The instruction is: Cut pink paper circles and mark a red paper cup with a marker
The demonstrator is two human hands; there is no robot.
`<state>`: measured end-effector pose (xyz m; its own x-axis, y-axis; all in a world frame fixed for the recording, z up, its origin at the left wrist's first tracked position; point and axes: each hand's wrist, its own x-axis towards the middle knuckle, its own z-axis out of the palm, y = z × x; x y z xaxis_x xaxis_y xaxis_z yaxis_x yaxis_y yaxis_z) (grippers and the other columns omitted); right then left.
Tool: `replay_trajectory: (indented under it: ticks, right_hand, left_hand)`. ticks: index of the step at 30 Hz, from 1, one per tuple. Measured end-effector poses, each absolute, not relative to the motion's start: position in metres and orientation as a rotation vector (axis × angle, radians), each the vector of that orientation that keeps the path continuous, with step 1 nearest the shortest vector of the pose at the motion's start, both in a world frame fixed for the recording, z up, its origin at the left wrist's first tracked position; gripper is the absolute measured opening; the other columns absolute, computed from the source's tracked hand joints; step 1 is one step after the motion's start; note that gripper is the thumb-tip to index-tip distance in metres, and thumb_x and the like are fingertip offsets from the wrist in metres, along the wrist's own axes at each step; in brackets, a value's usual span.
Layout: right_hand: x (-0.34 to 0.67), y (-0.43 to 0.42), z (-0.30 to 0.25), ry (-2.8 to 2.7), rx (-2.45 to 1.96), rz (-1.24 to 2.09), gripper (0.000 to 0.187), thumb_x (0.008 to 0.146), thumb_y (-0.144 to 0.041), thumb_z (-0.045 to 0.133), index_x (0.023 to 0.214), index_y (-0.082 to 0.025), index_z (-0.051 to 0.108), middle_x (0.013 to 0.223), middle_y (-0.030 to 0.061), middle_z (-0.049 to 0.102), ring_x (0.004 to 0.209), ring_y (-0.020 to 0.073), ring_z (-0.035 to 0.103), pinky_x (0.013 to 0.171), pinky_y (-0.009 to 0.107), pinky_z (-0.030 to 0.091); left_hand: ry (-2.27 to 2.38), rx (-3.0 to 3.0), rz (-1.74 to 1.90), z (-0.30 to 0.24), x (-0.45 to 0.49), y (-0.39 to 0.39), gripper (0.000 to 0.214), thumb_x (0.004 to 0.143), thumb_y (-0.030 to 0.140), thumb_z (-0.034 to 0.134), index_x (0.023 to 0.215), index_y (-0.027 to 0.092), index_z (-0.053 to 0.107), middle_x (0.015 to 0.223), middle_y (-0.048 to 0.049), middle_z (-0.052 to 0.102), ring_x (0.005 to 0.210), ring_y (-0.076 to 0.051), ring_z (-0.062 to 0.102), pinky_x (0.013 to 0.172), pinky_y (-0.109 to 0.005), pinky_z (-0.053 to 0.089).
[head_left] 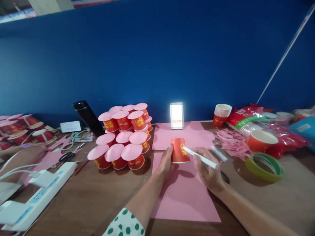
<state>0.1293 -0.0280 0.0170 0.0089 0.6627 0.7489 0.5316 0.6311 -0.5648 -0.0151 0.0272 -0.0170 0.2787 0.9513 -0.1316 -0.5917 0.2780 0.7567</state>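
Note:
My left hand [166, 163] grips the side of a red paper cup [178, 152] with yellow print, held upside down over pink paper. A slim white pen [201, 157] is held in my right hand [208, 173], its tip at the cup's printed side. Beneath both hands lies a pink sheet [184, 200], with more pink paper [160, 137] behind it. To the left, several upside-down red cups [135, 162] stand in stacked rows, topped with pink paper discs [132, 151]. Part of a dark ring [225, 177] shows beside my right wrist.
On the right are pink paper scraps [233, 144], green-yellow tape [265, 167], a lone cup [261, 141], nested cups [221, 115] and red plastic packaging [289, 138]. Leftward are a power strip [43, 192], scissors [70, 155], a black flask [88, 117] and another person's hand [33, 153].

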Motion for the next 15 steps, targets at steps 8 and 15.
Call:
replay_trajectory:
  ticks: [8, 15]
  right_hand:
    - [0.1292, -0.0265, 0.0176, -1.645, -0.99, 0.09, 0.015, 0.092, -0.018, 0.049, 0.101, -0.019, 0.06, 0.085, 0.0049, 0.065, 0.074, 0.0171, 0.062, 0.068, 0.03, 0.05]
    - [0.129, -0.0262, 0.0174, -1.648, -0.991, 0.101, 0.014, 0.093, -0.019, 0.048, 0.101, -0.018, 0.06, 0.086, 0.0057, 0.065, 0.076, 0.0177, 0.062, 0.069, 0.03, 0.051]
  left_hand:
    - [0.607, 0.676, 1.172, -0.014, -0.0137, 0.0276, 0.038, 0.08, 0.05, 0.06, 0.095, 0.015, 0.067, 0.098, -0.0117, 0.07, 0.103, -0.029, 0.061, 0.096, -0.04, 0.042]
    - [0.589, 0.68, 1.183, -0.0095, -0.0136, 0.0255, 0.038, 0.079, 0.048, 0.063, 0.097, 0.014, 0.067, 0.103, -0.0139, 0.069, 0.113, -0.031, 0.057, 0.101, -0.042, 0.04]
